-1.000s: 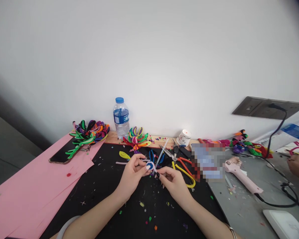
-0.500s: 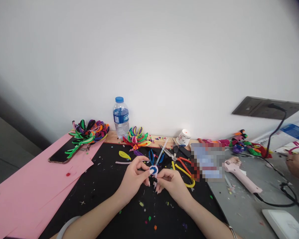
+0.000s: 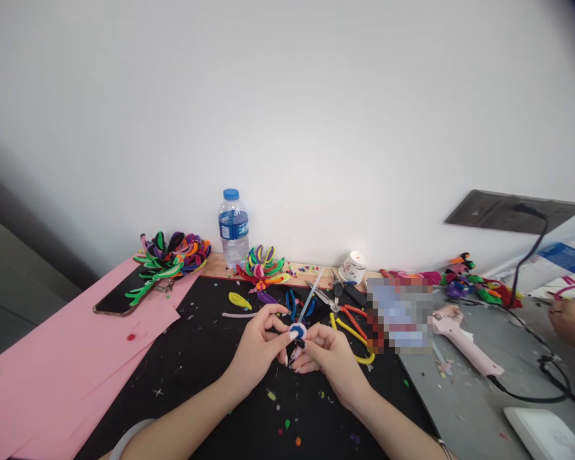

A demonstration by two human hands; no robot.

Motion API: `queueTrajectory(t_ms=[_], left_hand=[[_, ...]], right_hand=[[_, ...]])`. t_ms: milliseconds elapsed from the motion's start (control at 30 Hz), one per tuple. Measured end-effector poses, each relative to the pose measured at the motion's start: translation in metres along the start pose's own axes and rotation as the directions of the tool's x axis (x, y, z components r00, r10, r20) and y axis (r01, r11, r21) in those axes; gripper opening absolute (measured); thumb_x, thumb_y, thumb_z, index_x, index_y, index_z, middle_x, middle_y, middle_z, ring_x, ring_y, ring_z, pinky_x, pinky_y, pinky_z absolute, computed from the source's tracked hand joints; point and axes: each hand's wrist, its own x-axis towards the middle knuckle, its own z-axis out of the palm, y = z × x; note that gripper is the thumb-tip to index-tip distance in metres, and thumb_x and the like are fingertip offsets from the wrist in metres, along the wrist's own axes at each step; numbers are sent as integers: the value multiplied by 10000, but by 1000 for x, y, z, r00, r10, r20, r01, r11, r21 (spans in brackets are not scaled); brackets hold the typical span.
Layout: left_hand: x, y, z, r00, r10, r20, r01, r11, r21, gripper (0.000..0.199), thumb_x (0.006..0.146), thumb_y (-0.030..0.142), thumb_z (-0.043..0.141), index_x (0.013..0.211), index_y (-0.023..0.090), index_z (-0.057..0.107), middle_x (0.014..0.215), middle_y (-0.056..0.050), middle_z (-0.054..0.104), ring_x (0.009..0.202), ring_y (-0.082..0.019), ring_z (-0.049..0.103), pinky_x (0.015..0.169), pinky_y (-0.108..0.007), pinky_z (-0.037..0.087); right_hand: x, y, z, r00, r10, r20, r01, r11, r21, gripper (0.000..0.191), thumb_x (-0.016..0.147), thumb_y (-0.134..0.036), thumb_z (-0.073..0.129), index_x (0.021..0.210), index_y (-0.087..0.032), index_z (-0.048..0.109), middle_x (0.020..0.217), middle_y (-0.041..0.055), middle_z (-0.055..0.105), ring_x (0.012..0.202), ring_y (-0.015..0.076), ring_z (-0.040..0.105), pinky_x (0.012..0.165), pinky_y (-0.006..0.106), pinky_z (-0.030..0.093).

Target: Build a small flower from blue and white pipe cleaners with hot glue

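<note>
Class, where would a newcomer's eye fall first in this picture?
Probably on the left hand and right hand, holding a small blue-and-white piece above the black mat. Then the pink paper on the left, a multicoloured bundle at its far end, and the blue-capped bottle by the wall.

The blue-centred ring piece point(image 3: 299, 329) sits lower and farther right than before. The right hand point(image 3: 334, 358) now meets its edge.

A white wall point(image 3: 287, 128) surrounds the dark grey socket point(image 3: 515, 211). Below the socket is a grey table point(image 3: 479, 409); lower left of it, a wooden strip point(image 3: 215, 263) runs along the wall. Far left of the socket, a grey panel point(image 3: 19, 306) stands in shadow, while the wall between is bright.
</note>
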Motion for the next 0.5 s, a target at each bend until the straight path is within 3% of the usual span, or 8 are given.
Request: queueTrajectory(t_ms=[300,500], left_hand=[[4,-5,-4,999,-25,35,24,999,22,394,684,240,667,1024,164,483,648,43,584,407,-77,536,421,-195,435],[7,-5,-9,993,-28,117,24,999,32,432,703,199,641,1098,175,468,907,-61,667,478,-84,584,504,-230,490]], right_hand=[[0,-4,-1,997,-76,-25,74,995,-60,271,675,-346,700,664,-135,530,577,31,672,493,137,646,506,218,513],[4,-5,-9,986,-165,-16,162,981,-110,264,692,-351,686,648,-146,526,561,19,663,480,130,634,493,217,504]])
